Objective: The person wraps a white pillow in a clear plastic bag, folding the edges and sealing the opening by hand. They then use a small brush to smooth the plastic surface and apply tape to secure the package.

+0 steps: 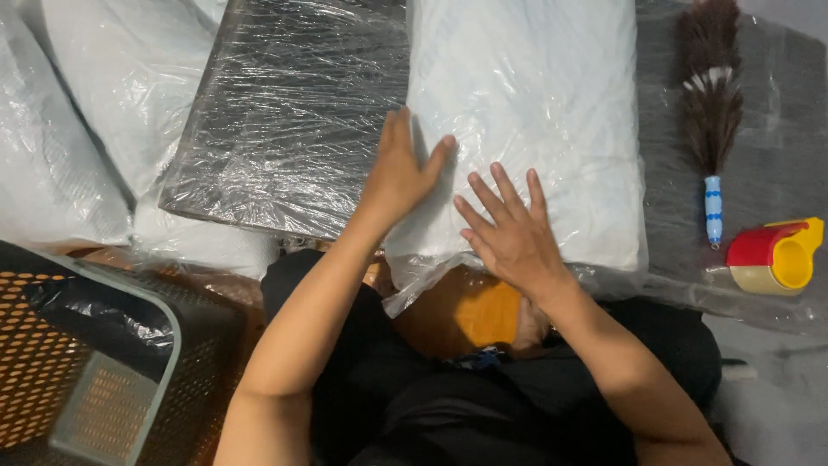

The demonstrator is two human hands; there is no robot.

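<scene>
Head view shows your left hand (404,168) and right hand (509,229) pressed flat, fingers spread and gripping nothing, on the near end of a white pillow (526,112) in clear plastic, lying on the film-wrapped dark table (285,121), with a feather duster (711,103) and tape dispenser (776,255) at right, a mesh basket (103,362) near left.

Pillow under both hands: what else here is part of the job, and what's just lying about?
In hand:
pillow in clear plastic bag
left hand, flat on it
right hand, flat on it

Lying about:
feather duster
tape dispenser
wrapped dark slab
mesh basket
bagged pillows at left
</scene>
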